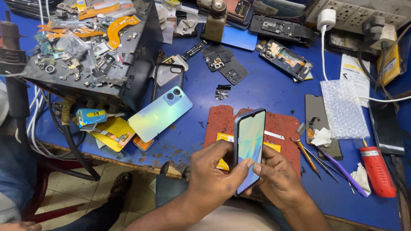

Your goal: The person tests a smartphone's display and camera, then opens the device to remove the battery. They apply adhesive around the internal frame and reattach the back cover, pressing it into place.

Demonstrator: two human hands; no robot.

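A smartphone [250, 141] with a pale green-blue screen stands almost upright between both my hands, over the red work mat [282, 124]. My left hand [214, 171] wraps its left edge, thumb on the glass. My right hand [274, 175] grips the lower right edge, thumb tip pressing the screen near my left thumb. An iridescent phone back cover [159, 113] lies face up on the blue table [257, 90], left of the mat.
A black box [85, 51] piled with small parts stands at the back left. Opened phones [287, 57], a brown bottle [215, 19], a bubble-wrap piece [342, 109], tweezers and a purple tool [338, 164], a red cylinder [376, 171] and a power strip [359, 13] surround the mat.
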